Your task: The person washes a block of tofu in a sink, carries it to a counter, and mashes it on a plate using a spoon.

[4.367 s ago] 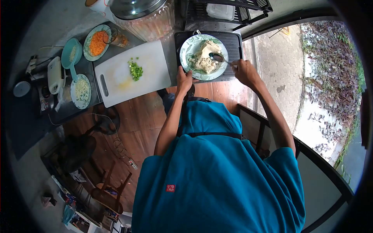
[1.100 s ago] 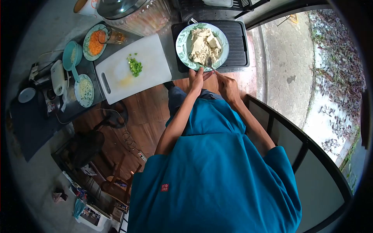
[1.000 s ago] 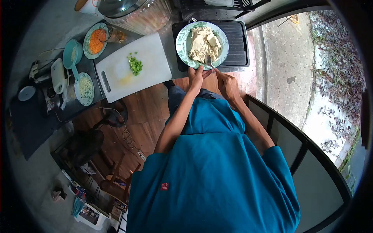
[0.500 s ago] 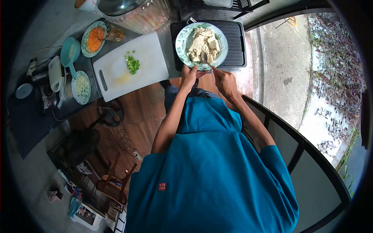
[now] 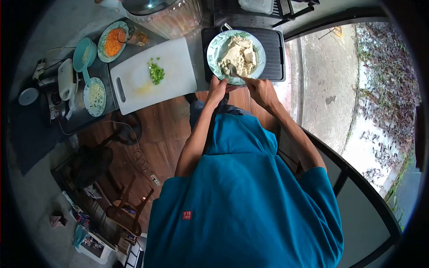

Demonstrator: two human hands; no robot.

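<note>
Spoon (image 5: 233, 69) pointing fwd-L, long axis diag, R hand (image 5: 262, 91) w/ fingers curled rd handle (image 5: 241, 77), L hand (image 5: 216, 90) clasping plate (image 5: 212, 51) rim

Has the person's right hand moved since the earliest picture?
Yes, leftward: the right hand was mostly past the right edge of the black griddle; now it is left of that edge, just off the near side.

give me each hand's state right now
Left hand: closed, holding the plate at its near edge.
Right hand: closed, holding the spoon.
</note>
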